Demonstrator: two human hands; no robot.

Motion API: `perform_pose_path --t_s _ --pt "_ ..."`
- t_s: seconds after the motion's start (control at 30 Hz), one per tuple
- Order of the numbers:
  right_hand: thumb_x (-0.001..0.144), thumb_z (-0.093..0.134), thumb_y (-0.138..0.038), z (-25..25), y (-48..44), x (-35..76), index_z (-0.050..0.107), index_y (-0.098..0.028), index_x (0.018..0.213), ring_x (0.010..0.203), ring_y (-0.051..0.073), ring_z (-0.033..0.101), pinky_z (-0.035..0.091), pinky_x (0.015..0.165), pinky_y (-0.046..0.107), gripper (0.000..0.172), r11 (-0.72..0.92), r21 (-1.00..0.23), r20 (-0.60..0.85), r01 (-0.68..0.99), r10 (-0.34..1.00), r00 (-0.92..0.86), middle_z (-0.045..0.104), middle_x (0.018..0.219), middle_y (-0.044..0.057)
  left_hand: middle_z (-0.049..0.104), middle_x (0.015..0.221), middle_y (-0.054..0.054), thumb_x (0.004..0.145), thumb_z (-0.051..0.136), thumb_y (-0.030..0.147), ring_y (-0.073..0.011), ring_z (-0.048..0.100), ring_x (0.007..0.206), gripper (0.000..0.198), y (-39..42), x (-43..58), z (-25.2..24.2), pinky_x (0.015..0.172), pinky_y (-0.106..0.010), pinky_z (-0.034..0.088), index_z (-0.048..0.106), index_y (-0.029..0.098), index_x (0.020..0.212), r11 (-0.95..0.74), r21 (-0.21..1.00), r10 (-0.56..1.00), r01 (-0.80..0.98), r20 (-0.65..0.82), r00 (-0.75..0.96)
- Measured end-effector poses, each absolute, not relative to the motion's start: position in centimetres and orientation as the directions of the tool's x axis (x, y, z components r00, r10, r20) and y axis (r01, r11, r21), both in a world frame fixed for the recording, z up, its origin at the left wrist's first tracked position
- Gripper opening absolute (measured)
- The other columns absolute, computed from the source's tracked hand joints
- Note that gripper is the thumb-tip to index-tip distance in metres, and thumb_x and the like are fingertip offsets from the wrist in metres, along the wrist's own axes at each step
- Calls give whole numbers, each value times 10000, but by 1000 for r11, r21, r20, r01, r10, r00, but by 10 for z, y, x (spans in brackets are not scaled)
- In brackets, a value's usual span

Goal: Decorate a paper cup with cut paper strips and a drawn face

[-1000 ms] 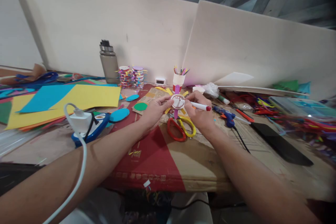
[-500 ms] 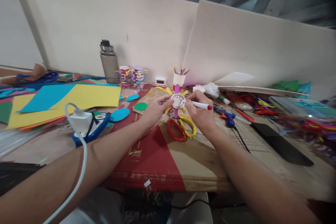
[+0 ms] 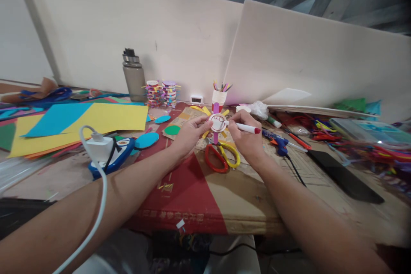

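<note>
Both forearms, left [image 3: 128,188] and right [image 3: 298,201], bare, cross the near edge of the worktop [image 3: 247,201] obliquely and converge well inward from it. The left hand [image 3: 190,135] pinches, thumb [image 3: 204,128] uppermost and straight, fingers partly hidden. The right hand [image 3: 245,137] faces it, just apart, fingers bent in a writing grip.

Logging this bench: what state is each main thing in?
White disc: held in the left hand, bearing dark red lines
Marker: in the right hand, tip toward the disc
Scissors: flat, blades mostly hidden
Bottle: upright, lid on
Pencil cup: upright, pencils inside
Glue gun: lying down
White adapter: cable plugged in
</note>
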State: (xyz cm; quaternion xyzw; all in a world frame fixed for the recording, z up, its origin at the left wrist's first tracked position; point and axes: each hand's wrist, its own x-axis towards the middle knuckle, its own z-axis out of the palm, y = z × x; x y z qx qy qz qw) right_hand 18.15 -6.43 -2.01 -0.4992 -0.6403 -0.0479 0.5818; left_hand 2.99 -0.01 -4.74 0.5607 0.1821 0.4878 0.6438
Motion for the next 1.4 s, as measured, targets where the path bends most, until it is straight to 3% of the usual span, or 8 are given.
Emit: perform_pose_path --t_s 0.57,1.07,1.4 --pt "774 523 -163 -20 -64 180 504 -225 679 562 130 471 386 565 271 115 500 -528 790 687 585 181 550 608 -34 732 918 -57 657 830 405 -128 596 727 455 0 30 -47 674 -257 463 744 158 1029 -106 901 837 -420 309 451" --pt "784 531 -160 -20 -66 180 520 -217 694 557 125 492 379 551 267 107 531 -466 820 708 559 120 593 627 -25 730 955 -56 700 810 388 -123 598 768 366 -1 30 -46 728 -248 462 744 152 972 -131 888 826 -441 344 447" --pt "792 532 -167 -21 -67 178 502 -216 686 554 118 477 368 553 261 121 542 -443 829 714 552 95 569 609 -33 726 894 -56 672 823 406 -113 583 703 437 1 30 -47 690 -250 465 741 143 1012 -120 891 823 -438 336 458"
